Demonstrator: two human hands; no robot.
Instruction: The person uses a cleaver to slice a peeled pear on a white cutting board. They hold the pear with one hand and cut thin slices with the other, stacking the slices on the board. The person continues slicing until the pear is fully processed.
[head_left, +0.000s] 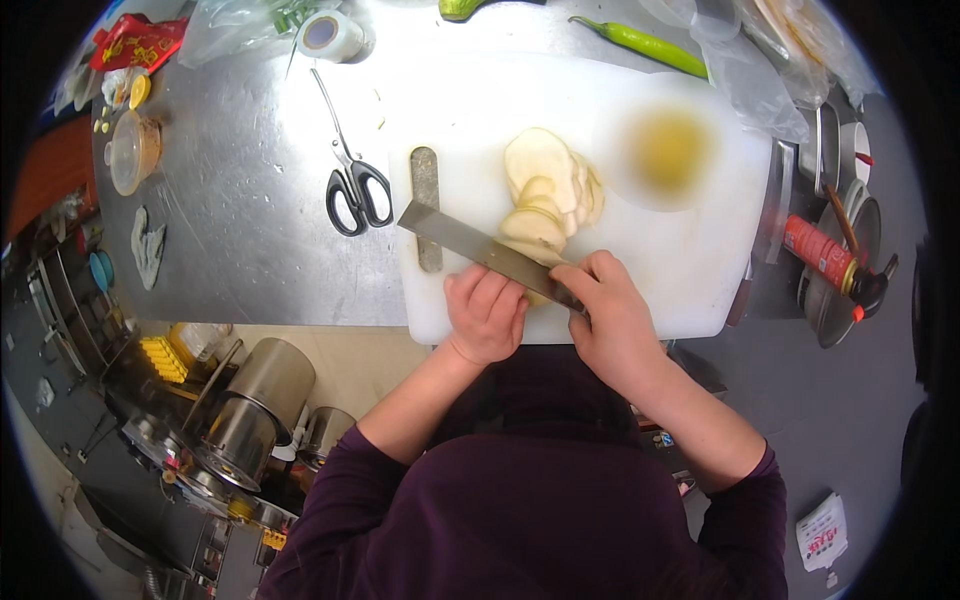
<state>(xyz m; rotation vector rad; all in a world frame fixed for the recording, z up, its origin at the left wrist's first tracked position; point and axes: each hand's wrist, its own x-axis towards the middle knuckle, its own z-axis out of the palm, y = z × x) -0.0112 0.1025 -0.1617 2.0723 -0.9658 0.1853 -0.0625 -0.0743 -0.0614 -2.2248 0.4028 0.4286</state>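
Observation:
My right hand (611, 322) grips a wide-bladed kitchen knife (480, 247) near its handle end. The blade slants up to the left across the white plastic cutting board (675, 277), its tip by the board's handle slot. My left hand (487, 311) is curled beside the blade, over a pale peeled piece, probably potato (537, 298), mostly hidden by the fingers and knife. Beyond the blade lie several thin overlapping pale slices (538, 169), spread away from me. Whether the blade is in the piece cannot be told.
Black-handled scissors (360, 196) lie left of the board, below a clear roll (330, 36). A green pepper (652, 46) lies beyond the board. A blurred yellow spot covers the board's upper right. At the right stand a red gas canister torch (821, 251) and pans; plastic tub (135, 154) at the left.

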